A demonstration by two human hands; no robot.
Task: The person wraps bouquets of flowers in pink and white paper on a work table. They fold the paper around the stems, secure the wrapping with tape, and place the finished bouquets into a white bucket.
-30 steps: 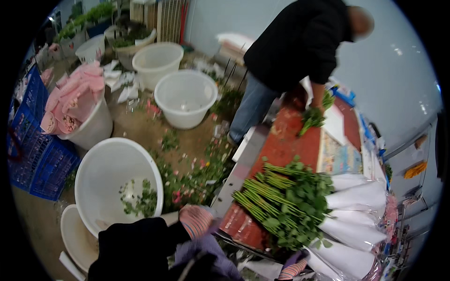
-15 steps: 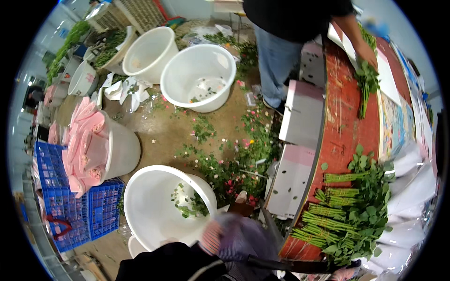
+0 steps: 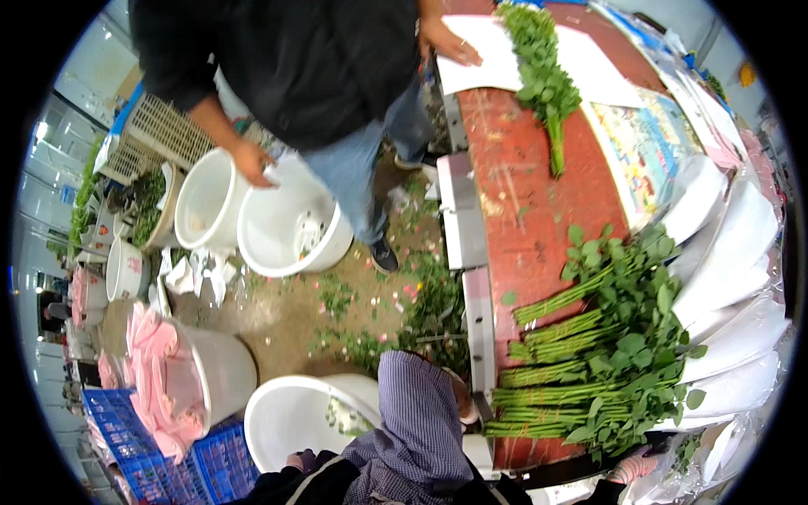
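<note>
My right hand [image 3: 633,470], in a pink striped glove, is at the lower right beside the table edge. It is against or close to clear plastic wrapping [image 3: 686,459] with some green leaves in it; whether its fingers grip the plastic does not show. My left hand [image 3: 300,460], small and partly hidden by my dark sleeve, is low by the rim of a white tub [image 3: 273,404]. Its fingers are too unclear to read. Several tied bundles of green leafy stems [image 3: 555,396] lie in a row on the red table [image 3: 526,210], left of my right hand.
A co-worker in black [image 3: 278,67] stands across, one hand on white paper [image 3: 471,71] near a leafy bunch [image 3: 543,76]. White-wrapped bundles [image 3: 732,311] line the table's right. Left are more white tubs [image 3: 295,223], pink-wrapped flowers [image 3: 164,379] and blue crates [image 3: 143,446]. Cuttings litter the floor [image 3: 286,328].
The view has shifted. The co-worker has come further into it and their hand has left the leafy bunch. My left hand has moved left, from beside my checked apron to the tub.
</note>
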